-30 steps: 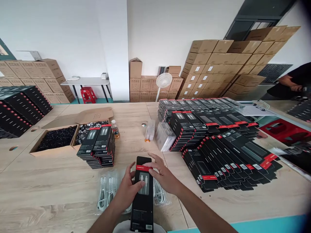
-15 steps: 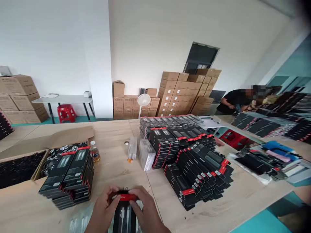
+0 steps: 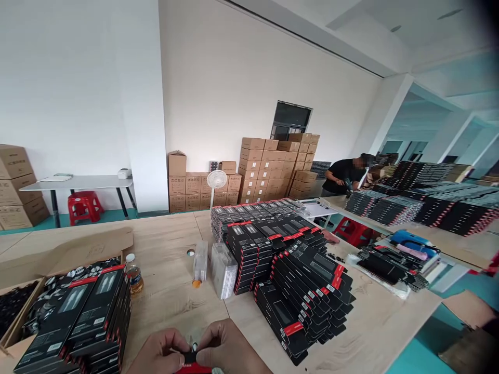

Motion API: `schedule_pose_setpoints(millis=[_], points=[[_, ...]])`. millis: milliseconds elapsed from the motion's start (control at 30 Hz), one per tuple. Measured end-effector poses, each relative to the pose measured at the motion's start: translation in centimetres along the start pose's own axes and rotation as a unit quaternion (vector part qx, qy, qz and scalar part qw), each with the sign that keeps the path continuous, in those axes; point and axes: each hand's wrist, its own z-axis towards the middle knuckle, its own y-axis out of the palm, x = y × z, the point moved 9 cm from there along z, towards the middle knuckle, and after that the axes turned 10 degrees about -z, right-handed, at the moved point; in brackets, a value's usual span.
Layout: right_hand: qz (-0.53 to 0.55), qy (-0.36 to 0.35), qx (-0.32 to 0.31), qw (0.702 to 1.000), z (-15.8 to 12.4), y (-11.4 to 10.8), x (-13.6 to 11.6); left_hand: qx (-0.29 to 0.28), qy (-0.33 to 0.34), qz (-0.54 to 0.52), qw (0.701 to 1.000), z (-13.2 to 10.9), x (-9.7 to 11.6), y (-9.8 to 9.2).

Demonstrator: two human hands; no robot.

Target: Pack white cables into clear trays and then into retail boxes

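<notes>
At the bottom edge, a black box with a red band (image 3: pixel 194 368) is pinched between both hands; most of it lies outside the frame. My left hand (image 3: pixel 159 353) has thumb and fingers closed on its left side. On the right side, the thumb and fingers of my right hand (image 3: pixel 224 347) are closed on the box's top end. A small shiny piece (image 3: pixel 194 346) shows between the fingertips. Black boxes with red ends (image 3: pixel 83 317) are stacked to the left of my hands. Further boxes (image 3: pixel 307 291) lie fanned out to the right.
Clear plastic trays (image 3: pixel 223 271), an orange cap (image 3: pixel 197 284) and a bottle (image 3: pixel 134 274) stand beyond my hands. An open carton (image 3: pixel 70 291) of small parts is at the left. A person in black (image 3: pixel 341 176) bends over a far table at the right.
The view has tilted up, so my hands and the box appear lower and less of the box shows. My fingers have come together at its top end.
</notes>
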Motion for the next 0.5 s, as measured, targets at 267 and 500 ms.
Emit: schedule_pose_setpoints(millis=[267, 500], points=[[0.025, 0.020, -0.028, 0.999, 1.2, 1.0, 0.4, 0.037, -0.019, -0.109, 0.993, -1.0, -0.5, -0.1], [0.039, -0.037, -0.090, 0.995, 1.0, 1.7, -1.5, 0.052, 0.024, -0.109, 0.992, -4.0, 3.9, 0.1]])
